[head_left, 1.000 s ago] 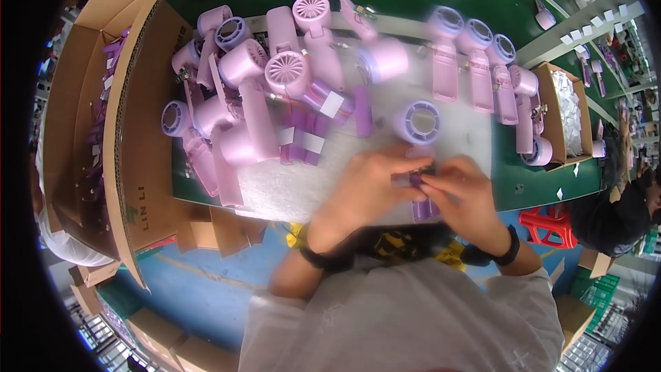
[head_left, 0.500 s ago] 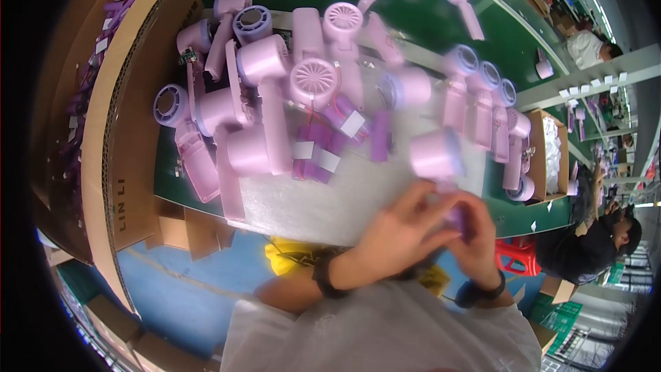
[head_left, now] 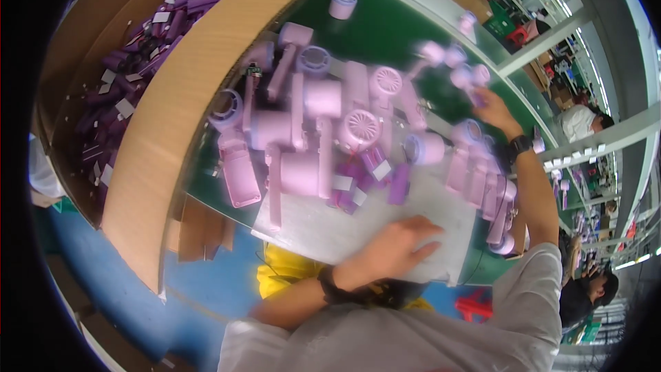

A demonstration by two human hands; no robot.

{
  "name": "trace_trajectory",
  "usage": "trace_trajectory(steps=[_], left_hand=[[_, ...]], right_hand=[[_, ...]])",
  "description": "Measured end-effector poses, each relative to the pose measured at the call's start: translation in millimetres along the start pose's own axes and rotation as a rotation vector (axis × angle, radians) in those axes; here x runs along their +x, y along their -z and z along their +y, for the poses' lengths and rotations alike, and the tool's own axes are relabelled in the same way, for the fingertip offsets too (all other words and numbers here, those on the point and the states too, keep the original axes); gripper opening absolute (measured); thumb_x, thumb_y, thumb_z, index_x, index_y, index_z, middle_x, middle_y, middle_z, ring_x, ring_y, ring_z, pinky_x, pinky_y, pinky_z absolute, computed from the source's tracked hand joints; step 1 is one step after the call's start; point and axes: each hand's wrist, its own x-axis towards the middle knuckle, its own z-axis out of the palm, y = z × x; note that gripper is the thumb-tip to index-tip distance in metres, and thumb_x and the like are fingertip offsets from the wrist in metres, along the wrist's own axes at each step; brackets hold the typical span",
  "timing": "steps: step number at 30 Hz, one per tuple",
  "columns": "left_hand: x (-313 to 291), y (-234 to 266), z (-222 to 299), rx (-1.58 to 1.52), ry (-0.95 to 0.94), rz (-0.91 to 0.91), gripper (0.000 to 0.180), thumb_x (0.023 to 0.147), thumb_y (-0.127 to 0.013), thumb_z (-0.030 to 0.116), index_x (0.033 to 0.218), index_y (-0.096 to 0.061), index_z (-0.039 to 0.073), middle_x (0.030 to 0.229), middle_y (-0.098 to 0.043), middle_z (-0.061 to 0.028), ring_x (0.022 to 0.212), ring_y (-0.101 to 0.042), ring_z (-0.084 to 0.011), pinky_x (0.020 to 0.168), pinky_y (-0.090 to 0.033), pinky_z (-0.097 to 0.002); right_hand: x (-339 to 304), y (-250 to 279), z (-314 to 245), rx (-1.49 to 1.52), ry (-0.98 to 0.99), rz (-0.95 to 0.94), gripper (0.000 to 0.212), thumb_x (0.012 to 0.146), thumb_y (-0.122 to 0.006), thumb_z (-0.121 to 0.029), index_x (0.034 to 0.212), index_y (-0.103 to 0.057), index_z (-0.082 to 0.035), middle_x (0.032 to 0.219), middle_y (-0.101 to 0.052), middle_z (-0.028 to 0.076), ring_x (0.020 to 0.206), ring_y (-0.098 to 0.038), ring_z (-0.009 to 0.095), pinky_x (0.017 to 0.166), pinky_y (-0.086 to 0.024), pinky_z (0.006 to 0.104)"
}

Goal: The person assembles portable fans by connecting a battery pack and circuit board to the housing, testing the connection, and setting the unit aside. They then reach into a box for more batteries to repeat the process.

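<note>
At the far right of the bench, my right hand reaches out with its fingers closed around the lower part of a pink handheld fan. Motion smears this fan, and another fan head sits right beside it. My left hand hovers low over the grey mat with fingers apart and nothing in it. Beyond it lie purple battery packs with white labels. Several pink fan bodies stand around them, among them one with a round grille and one with an open handle shell.
A large cardboard box of purple battery packs rises at the left. A row of fans lines the mat's right side. Farther back on the green bench stands a fan head. A red stool is below at right.
My right hand has left the near side of the mat and stretched to the far right. The fan both hands held is gone from over the mat. My left hand has opened. The view has shifted.
</note>
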Motion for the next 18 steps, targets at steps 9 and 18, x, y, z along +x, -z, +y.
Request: trace_trajectory(steps=[9,18], left_hand=[[0,3,1,0.024,0.004,-0.084,0.018,0.088,-0.07,0.013,0.104,-0.07,0.005,0.099,-0.07,-0.0121,0.087,-0.066,-0.0312,0.077,-0.054,-0.0399],[4,5,-6,0.015,0.011,-0.088,0.014,0.086,-0.07,0.008,0.1,-0.07,0.003,0.095,-0.069,-0.0115,0.079,-0.067,-0.0278,0.07,-0.054,-0.0362]], right_hand=[[28,15,-43,-0.387,0.032,-0.006,0.051,0.081,-0.07,-0.022,0.128,-0.059,-0.006,0.098,-0.071,0.017,0.086,-0.068,0.026,0.08,-0.054,0.0387],[78,-48,-143,0.139,-0.203,-0.036,0.029,0.083,-0.074,-0.025,0.103,-0.072,-0.005,0.08,-0.07,0.011,0.063,-0.064,0.017,0.059,-0.051,0.0314]])
